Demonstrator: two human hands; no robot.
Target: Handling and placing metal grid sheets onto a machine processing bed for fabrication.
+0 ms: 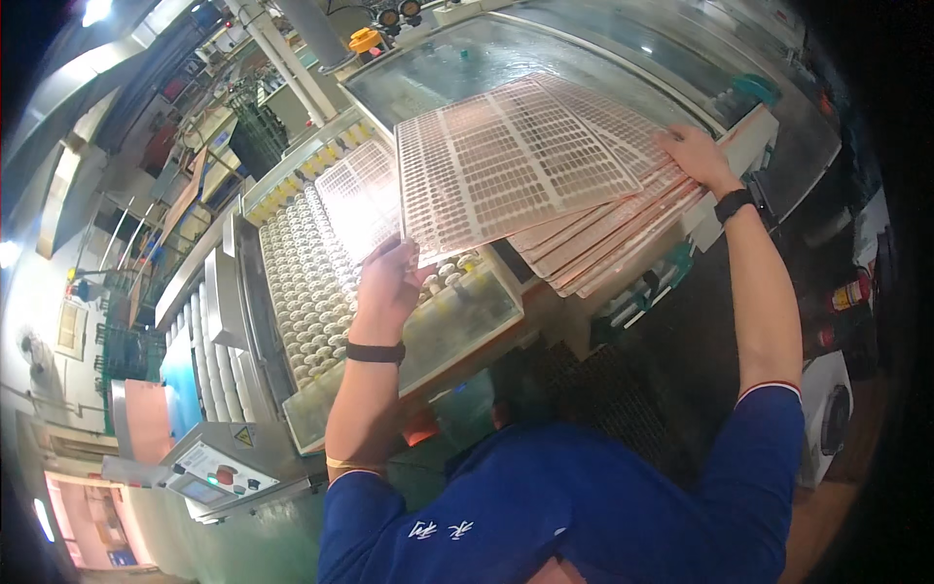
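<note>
A thin copper-coloured panel (506, 161) with rows of small printed shapes is raised at a tilt, its left part out over the rollers. My left hand (389, 282) is closed on its near left corner. My right hand (693, 156) has its fingers curled over the right edge of another patterned panel (608, 122), partly covered by the raised one. Beneath them lies an uneven stack of similar copper panels (603, 238). A further panel (355, 185) lies flat on the rollers beyond my left hand, washed out by glare.
A conveyor bed of wheel rollers (302, 282) runs along the left, with a metal frame around it. A control box (209, 474) with buttons and a screen stands at lower left. Behind the stack is a wet, glass-covered machine top (457, 63), with an orange knob (365, 40) at its far corner.
</note>
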